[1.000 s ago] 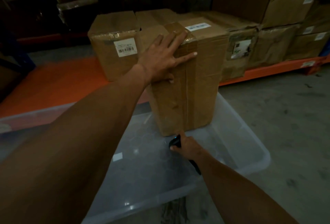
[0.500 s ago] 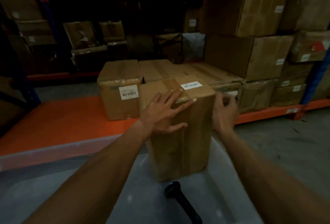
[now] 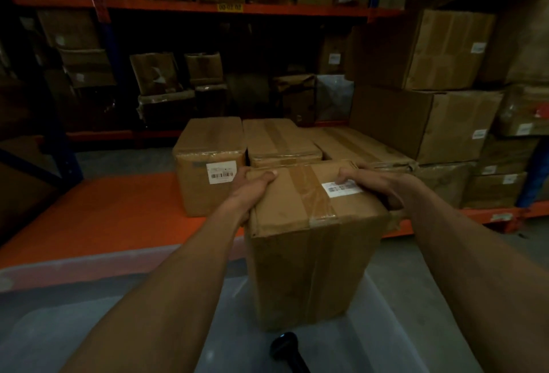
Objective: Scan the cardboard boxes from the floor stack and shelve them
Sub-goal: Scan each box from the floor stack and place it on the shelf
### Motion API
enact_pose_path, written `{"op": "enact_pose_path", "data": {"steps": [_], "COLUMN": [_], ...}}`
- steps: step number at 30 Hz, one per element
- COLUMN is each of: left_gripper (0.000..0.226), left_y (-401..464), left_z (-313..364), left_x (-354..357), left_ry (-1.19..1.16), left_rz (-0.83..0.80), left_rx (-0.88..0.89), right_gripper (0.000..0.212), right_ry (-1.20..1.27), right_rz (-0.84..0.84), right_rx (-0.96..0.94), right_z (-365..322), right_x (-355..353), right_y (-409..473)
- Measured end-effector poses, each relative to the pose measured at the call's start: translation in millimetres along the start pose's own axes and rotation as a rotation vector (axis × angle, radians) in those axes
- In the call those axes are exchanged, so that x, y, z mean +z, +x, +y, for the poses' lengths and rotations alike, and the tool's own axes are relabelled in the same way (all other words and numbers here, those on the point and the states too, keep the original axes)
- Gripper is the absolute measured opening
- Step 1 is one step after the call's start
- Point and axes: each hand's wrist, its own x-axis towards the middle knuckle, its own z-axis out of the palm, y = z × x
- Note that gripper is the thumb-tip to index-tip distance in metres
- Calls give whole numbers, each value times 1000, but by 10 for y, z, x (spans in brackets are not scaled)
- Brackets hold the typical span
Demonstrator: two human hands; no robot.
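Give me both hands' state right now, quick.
Left hand: closed on the box, gripping its top left edge.
Right hand: closed on the same box, gripping its top right edge.

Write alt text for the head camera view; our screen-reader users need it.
Both bare hands, left hand and right hand, grip the top edges of a tall taped cardboard box standing on a translucent plastic lid, a black scanner lying before it. Behind, more boxes sit on an orange shelf.
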Motion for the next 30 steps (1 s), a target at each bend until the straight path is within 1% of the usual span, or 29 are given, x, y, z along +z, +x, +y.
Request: {"op": "enact_pose_path", "data": {"steps": [2,5,7,9,13,17,20,21,23,25,27,30], "left_gripper": [70,70,61,50,51,44,36,34,32,32,34,40], "left_y": [-61,-222,-337,-463,-852,-1267,-1565,-1669,-1862,-2076,-2280,-2565], "left_z": [-22,-7,54,148,607,1421,2161,2446,3004,3560,4108,4823], "left_x": [108,119,64,31,-9,-90,-214,-259,-361,-475,-580,-723], "left_ry": [34,58,92,102,114,111,116,116,116,118,120,143], "left_rz": [38,-26,-41,-31,-13,21,43,44,27,19,7,8], "left_rx": [59,120,124,126,160,161,148,144,126,104,105,141], "right_gripper": [124,126,119,109,96,84,91,91,82,75,73,69], "right_ry": [66,29,14,52,139,198,165,152,121,108,112,124], "right_rz": [59,107,149,179,246,308,358,368,382,381,384,381], "right_rx": [-30,-93,-137,-169,-188,-172,-149,-141,-135,-143,-152,-192], "right_z": [64,95,83,27,-116,-545,-1064,-1255,-1645,-2030,-2435,-2937], "right_x": [0,50,82,90,-25,-364,-744,-891,-1166,-1416,-1657,-1979], "right_y": [-13,-119,-245,-470,-1008,-1649,-2152,-2325,-2703,-3095,-3495,-4022]}}
